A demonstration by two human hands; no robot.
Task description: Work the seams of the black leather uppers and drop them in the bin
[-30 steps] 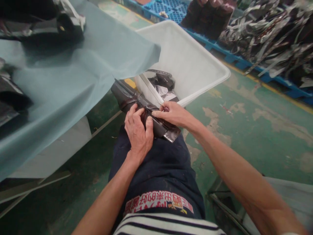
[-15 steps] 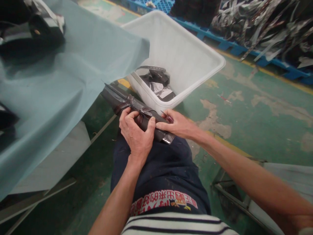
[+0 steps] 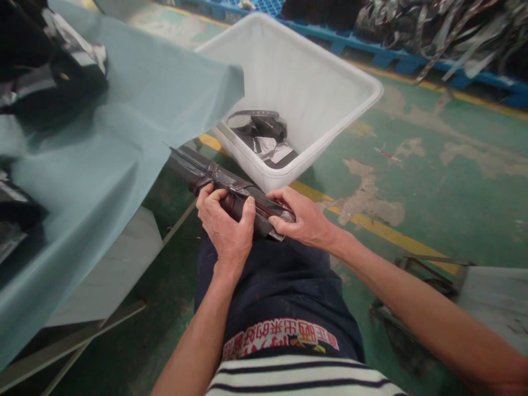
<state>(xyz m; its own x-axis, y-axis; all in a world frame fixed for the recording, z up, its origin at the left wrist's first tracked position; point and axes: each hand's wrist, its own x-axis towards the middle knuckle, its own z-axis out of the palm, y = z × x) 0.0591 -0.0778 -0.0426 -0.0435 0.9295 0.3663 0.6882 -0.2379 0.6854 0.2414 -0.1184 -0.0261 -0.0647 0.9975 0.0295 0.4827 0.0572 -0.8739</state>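
Observation:
A long, dark, shiny bundle point(image 3: 185, 165) with reddish-brown cords around it lies slantwise above my lap; its exact kind is unclear. My left hand point(image 3: 226, 217) grips its near side, the fingertips at the cords and the thumb pressed on top. Around the right end of the same bundle closes my right hand point(image 3: 299, 217), thumb in front and fingers behind. Part of that end is hidden under the fingers. Just beyond the bundle stands a white plastic bin point(image 3: 322, 71), holding dark strap-like pieces point(image 3: 268, 129) and pale scraps.
A table draped with a blue-grey sheet point(image 3: 136, 93) reaches in from the left, dark items point(image 3: 61, 71) on it. Blue pallets point(image 3: 371, 55) with heaped straps point(image 3: 437, 27) stand at the back. A metal-framed piece point(image 3: 437, 269) is at lower right, on the green floor.
My right hand has shifted from a pinch near the bundle's edge to a fuller grip around its end. The dark pointed thing at its fingers no longer shows. My left hand keeps its hold.

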